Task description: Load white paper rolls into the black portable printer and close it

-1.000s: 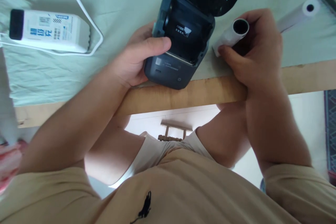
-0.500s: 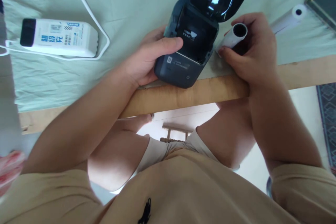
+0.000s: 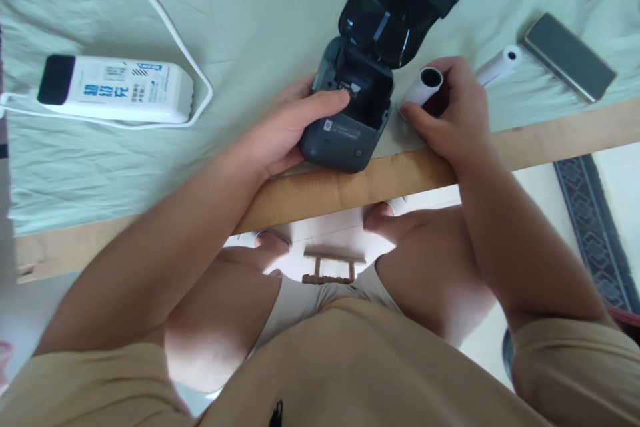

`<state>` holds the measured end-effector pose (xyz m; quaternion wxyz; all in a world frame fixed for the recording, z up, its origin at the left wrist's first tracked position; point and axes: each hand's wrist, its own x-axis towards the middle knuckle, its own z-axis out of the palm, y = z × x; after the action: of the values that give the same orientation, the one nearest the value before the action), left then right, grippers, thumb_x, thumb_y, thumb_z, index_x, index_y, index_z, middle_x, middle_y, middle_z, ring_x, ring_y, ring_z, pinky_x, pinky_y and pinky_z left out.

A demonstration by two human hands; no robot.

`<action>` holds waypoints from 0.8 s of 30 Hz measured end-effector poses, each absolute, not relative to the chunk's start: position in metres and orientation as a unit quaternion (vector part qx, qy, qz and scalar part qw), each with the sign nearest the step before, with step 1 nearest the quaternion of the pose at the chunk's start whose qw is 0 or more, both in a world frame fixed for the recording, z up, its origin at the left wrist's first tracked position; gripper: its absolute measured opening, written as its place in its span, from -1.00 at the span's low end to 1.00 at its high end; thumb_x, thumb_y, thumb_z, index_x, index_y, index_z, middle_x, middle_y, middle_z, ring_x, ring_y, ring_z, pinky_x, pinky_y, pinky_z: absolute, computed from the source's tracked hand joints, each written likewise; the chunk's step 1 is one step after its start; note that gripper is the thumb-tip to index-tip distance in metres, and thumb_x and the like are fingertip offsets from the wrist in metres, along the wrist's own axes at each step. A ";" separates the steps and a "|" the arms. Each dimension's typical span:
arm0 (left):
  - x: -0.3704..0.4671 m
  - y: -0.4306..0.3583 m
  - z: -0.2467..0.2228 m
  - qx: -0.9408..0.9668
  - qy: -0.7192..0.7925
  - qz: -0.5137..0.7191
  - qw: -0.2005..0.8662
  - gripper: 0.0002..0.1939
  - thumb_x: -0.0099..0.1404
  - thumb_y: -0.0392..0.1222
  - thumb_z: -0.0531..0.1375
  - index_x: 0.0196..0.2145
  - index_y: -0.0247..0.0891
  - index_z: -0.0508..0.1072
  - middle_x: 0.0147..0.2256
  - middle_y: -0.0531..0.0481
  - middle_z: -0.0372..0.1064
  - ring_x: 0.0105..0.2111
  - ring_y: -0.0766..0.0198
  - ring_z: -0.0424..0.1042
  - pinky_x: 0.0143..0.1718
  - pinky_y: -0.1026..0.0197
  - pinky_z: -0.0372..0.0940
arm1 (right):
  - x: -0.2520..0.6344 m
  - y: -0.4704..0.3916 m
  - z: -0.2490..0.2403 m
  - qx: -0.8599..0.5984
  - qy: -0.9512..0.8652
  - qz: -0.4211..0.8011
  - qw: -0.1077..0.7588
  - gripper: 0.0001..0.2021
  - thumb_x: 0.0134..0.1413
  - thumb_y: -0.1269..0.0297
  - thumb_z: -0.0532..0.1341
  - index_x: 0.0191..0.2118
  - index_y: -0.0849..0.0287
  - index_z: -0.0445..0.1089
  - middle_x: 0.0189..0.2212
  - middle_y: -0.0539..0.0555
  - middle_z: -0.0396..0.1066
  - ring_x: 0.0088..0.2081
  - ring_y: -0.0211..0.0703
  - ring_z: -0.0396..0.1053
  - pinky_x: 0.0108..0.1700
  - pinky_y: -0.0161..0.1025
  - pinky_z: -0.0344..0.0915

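Note:
A dark portable printer (image 3: 340,140) with its lid (image 3: 385,13) swung up stands near the table's front edge. My left hand (image 3: 300,117) is closed round its left side, the thumb over the rim of the paper bay. In the bay, a small white-marked label shows and no roll is visible. To the right of the printer, my right hand (image 3: 455,110) grips a white paper roll (image 3: 419,88), its dark hollow core facing up. The roll's lower end is partly hidden by my fingers.
Beyond my right hand lie a second, thinner white roll (image 3: 497,67) and a dark flat box-shaped object (image 3: 570,57). On the left is a white power bank (image 3: 125,90) with a white cable (image 3: 165,17). A wooden edge (image 3: 320,192) runs along the front of the green cloth (image 3: 250,7).
The view has shifted, so the thin roll and dark flat object show more fully. The printer's lid appears at a different angle. Both hands keep their holds.

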<state>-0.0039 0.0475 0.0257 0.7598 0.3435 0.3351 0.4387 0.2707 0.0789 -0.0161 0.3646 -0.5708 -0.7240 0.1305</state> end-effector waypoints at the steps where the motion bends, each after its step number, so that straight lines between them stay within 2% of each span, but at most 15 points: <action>1: -0.005 0.048 0.025 0.346 0.330 0.428 0.767 -0.84 0.31 -0.22 0.46 -0.17 -0.25 0.62 -0.29 0.06 0.63 -0.32 0.34 0.59 -0.30 0.35 0.49 | 0.271 0.075 -0.015 -0.554 -0.731 0.118 0.380 -0.62 0.02 0.14 0.46 -0.05 -0.08 0.40 -0.22 0.00 0.44 -0.27 -0.01 0.40 -0.11 0.06 0.43; 3: -0.006 0.049 0.024 0.348 0.337 0.438 0.757 -0.82 0.34 -0.20 0.47 -0.16 -0.28 0.60 -0.30 0.05 0.62 -0.33 0.35 0.58 -0.28 0.35 0.48 | 0.275 0.068 -0.011 -0.523 -0.740 0.080 0.414 -0.68 0.16 0.06 0.38 -0.01 -0.06 0.40 -0.21 0.03 0.40 -0.24 0.01 0.41 -0.11 0.04 0.39; 5: -0.005 0.051 0.023 0.353 0.335 0.441 0.754 -0.82 0.31 -0.20 0.47 -0.21 -0.28 0.59 -0.37 0.08 0.57 -0.38 0.34 0.57 -0.34 0.34 0.47 | 0.285 0.063 -0.006 -0.509 -0.732 0.028 0.451 -0.74 0.26 0.07 0.30 0.02 -0.05 0.40 -0.24 0.04 0.33 -0.26 0.00 0.36 -0.11 0.03 0.34; 8: -0.004 0.056 0.023 0.360 0.365 0.427 0.745 -0.86 0.29 -0.19 0.42 -0.26 -0.26 0.58 -0.40 0.09 0.53 -0.36 0.27 0.62 -0.33 0.29 0.49 | 0.310 0.066 0.001 -0.522 -0.690 -0.069 0.496 -0.74 0.21 0.18 0.32 0.00 -0.04 0.38 -0.13 0.10 0.33 -0.23 0.01 0.33 -0.07 0.06 0.32; 10: -0.004 0.059 0.022 0.363 0.378 0.417 0.743 -0.85 0.27 -0.18 0.42 -0.25 -0.26 0.58 -0.39 0.08 0.53 -0.33 0.24 0.64 -0.29 0.26 0.51 | 0.329 0.076 -0.001 -0.562 -0.675 -0.081 0.471 -0.64 0.12 0.28 0.35 0.04 -0.04 0.37 0.03 0.17 0.34 -0.05 0.12 0.41 0.00 0.12 0.37; 12: -0.005 0.061 0.022 0.360 0.378 0.411 0.748 -0.79 0.25 -0.15 0.46 -0.22 -0.26 0.59 -0.38 0.07 0.54 -0.31 0.23 0.63 -0.27 0.24 0.53 | 0.346 0.087 -0.007 -0.608 -0.688 -0.033 0.395 -0.52 0.05 0.33 0.37 0.11 -0.05 0.35 0.12 0.19 0.33 0.14 0.23 0.40 0.13 0.21 0.40; 14: -0.006 0.061 0.021 0.357 0.374 0.404 0.754 -0.74 0.23 -0.15 0.49 -0.19 -0.27 0.59 -0.37 0.06 0.56 -0.30 0.22 0.63 -0.26 0.22 0.54 | 0.358 0.096 -0.015 -0.630 -0.701 0.009 0.335 -0.47 0.04 0.31 0.35 0.15 -0.06 0.32 0.09 0.17 0.36 0.11 0.22 0.43 0.16 0.28 0.42; 16: -0.006 0.060 0.022 0.358 0.377 0.402 0.754 -0.76 0.25 -0.16 0.47 -0.16 -0.26 0.60 -0.35 0.07 0.56 -0.28 0.22 0.64 -0.23 0.22 0.54 | 0.363 0.099 -0.019 -0.631 -0.706 0.028 0.322 -0.49 0.07 0.24 0.33 0.17 -0.08 0.31 0.00 0.11 0.41 -0.07 0.13 0.46 0.06 0.26 0.46; 18: -0.006 0.059 0.023 0.362 0.385 0.402 0.748 -0.81 0.29 -0.17 0.43 -0.17 -0.27 0.59 -0.35 0.09 0.54 -0.28 0.23 0.65 -0.21 0.22 0.54 | 0.359 0.095 -0.016 -0.618 -0.705 0.035 0.346 -0.47 0.17 0.13 0.33 0.24 -0.14 0.27 -0.07 0.06 0.40 -0.21 0.03 0.44 -0.08 0.16 0.47; 19: -0.005 0.058 0.023 0.365 0.389 0.405 0.743 -0.81 0.30 -0.16 0.41 -0.18 -0.27 0.58 -0.35 0.09 0.53 -0.28 0.24 0.65 -0.21 0.22 0.54 | 0.352 0.091 -0.012 -0.596 -0.709 0.037 0.374 -0.44 0.21 0.05 0.35 0.28 -0.17 0.24 -0.09 0.05 0.39 -0.22 0.02 0.44 -0.11 0.12 0.47; 21: -0.004 0.057 0.024 0.370 0.394 0.410 0.735 -0.79 0.28 -0.14 0.42 -0.20 -0.27 0.56 -0.37 0.08 0.51 -0.27 0.22 0.65 -0.20 0.22 0.54 | 0.331 0.077 0.000 -0.522 -0.724 0.042 0.449 -0.36 0.26 -0.09 0.37 0.34 -0.19 0.14 -0.06 0.07 0.36 -0.16 0.06 0.47 -0.16 0.05 0.46; 22: -0.004 0.057 0.023 0.373 0.396 0.412 0.731 -0.77 0.26 -0.13 0.44 -0.19 -0.27 0.56 -0.37 0.08 0.51 -0.25 0.21 0.65 -0.18 0.21 0.55 | 0.316 0.069 0.007 -0.473 -0.723 0.034 0.502 -0.38 0.27 -0.12 0.38 0.31 -0.18 0.16 -0.03 0.09 0.34 -0.11 0.09 0.50 -0.12 0.06 0.47; 24: -0.005 0.057 0.022 0.383 0.394 0.415 0.725 -0.70 0.23 -0.10 0.47 -0.14 -0.27 0.57 -0.31 0.05 0.56 -0.16 0.16 0.67 -0.14 0.21 0.56 | 0.284 0.053 0.019 -0.433 -0.741 0.071 0.509 -0.49 0.31 -0.12 0.36 0.22 -0.21 0.18 0.04 0.08 0.32 -0.06 0.10 0.53 -0.10 0.08 0.48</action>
<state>-0.0052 0.0565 0.0215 0.7250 0.3832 0.3937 0.4153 0.2841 0.0528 0.0188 0.5086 -0.4326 -0.7410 0.0711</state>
